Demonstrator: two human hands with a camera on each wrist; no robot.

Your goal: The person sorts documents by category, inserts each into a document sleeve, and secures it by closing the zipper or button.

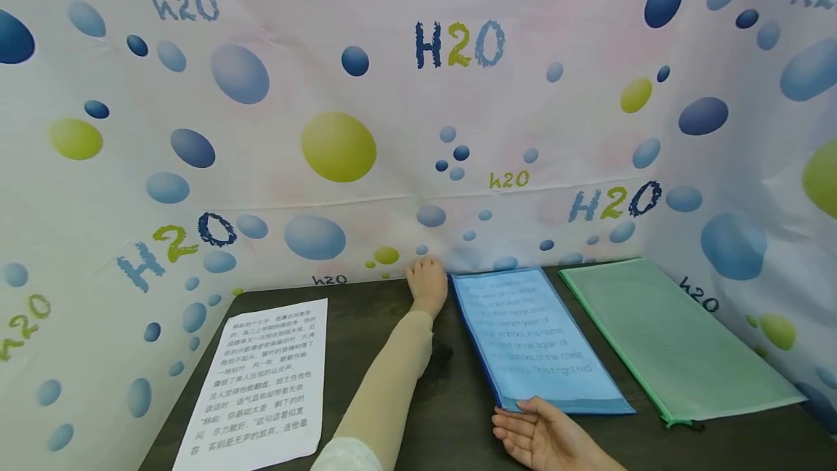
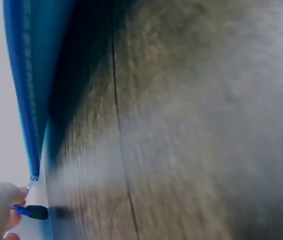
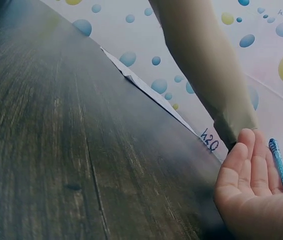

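A blue mesh zipper document bag (image 1: 530, 340) lies on the dark table, a printed English sheet showing through it. At its far left corner is my left hand (image 1: 428, 288). In the left wrist view, the fingertips of that hand pinch the small zipper pull (image 2: 32, 182), and a blue cord with a dark tip (image 2: 33, 212) hangs beside them. My right hand (image 1: 549, 435), palm turned up, grips the near left corner of the bag between thumb and fingers. The bag's blue edge (image 3: 280, 165) shows between that thumb and the fingers in the right wrist view.
A white sheet of printed Chinese text (image 1: 255, 384) lies on the table's left side. To the right rests a green mesh zipper bag (image 1: 680, 340). A patterned curtain (image 1: 405, 107) stands along the table's back edge and sides.
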